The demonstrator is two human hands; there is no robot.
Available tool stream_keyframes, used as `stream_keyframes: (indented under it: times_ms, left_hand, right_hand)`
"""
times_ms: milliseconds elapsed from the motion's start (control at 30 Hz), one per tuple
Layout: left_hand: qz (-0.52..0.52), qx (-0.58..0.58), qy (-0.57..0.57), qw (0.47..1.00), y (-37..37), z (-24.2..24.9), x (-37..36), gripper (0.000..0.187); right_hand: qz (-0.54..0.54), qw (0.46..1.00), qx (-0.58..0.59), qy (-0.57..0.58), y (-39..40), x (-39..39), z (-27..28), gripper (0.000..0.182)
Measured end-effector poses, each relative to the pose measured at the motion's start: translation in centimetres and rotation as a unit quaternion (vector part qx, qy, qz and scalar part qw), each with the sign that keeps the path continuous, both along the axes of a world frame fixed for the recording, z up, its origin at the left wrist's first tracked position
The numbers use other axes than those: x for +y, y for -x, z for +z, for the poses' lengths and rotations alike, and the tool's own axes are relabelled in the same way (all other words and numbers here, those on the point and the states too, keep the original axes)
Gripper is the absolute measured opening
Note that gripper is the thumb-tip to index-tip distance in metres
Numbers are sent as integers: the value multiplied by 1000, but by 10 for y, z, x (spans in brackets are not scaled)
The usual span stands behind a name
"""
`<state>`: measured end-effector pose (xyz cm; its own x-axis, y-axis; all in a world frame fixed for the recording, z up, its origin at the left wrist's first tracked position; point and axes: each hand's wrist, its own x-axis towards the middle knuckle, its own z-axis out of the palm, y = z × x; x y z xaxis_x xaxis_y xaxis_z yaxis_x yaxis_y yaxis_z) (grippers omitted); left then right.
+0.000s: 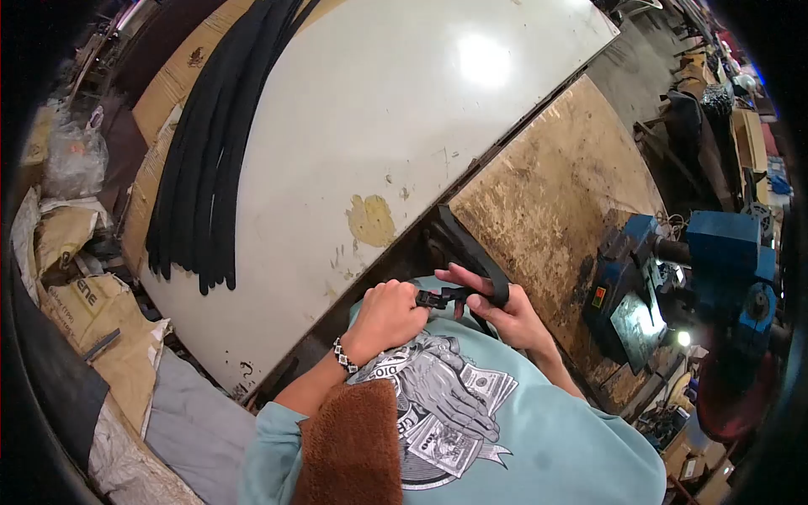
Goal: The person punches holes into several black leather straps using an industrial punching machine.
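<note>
In front of my body, my left hand (389,316) is closed around one end of a black belt, beside its dark buckle (433,299). A beaded bracelet circles that wrist. My right hand (502,313) grips the same black belt (481,255) close to the buckle, with the band looped over between thumb and fingers. From there the belt runs up to the gap between the two tabletops. Part of the buckle is hidden by my fingers. Several long black straps (210,168) lie side by side on the left of the white table.
The white table (337,126) fills the middle, beside a worn wooden bench (560,168). On the right stands a blue machine (724,244) with a red and yellow switch (598,296). Paper sacks (97,320) and a plastic bag (76,160) are on the left.
</note>
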<state>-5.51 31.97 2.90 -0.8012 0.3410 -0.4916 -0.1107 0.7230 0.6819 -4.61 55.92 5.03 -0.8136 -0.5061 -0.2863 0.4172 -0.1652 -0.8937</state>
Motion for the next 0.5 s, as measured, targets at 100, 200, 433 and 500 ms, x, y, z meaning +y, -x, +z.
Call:
stream_keyframes:
  times_ms: [100, 200, 433, 500]
  left_hand:
    - [46, -18, -4, 999, -1, -7, 0, 28]
    - [63, -32, -11, 997, -3, -7, 3, 28]
    - [8, 0, 10, 1000, 5, -2, 8, 31]
    - [-4, 2, 10, 1000, 12, 1, 9, 31]
  right_hand:
    - [-11, 999, 23, -40, -4, 3, 5, 53]
    - [-4, 997, 54, -53, -5, 0, 2, 53]
    - [40, 987, 94, -124, -3, -9, 2, 52]
    - [41, 988, 84, -127, 1, -11, 3, 51]
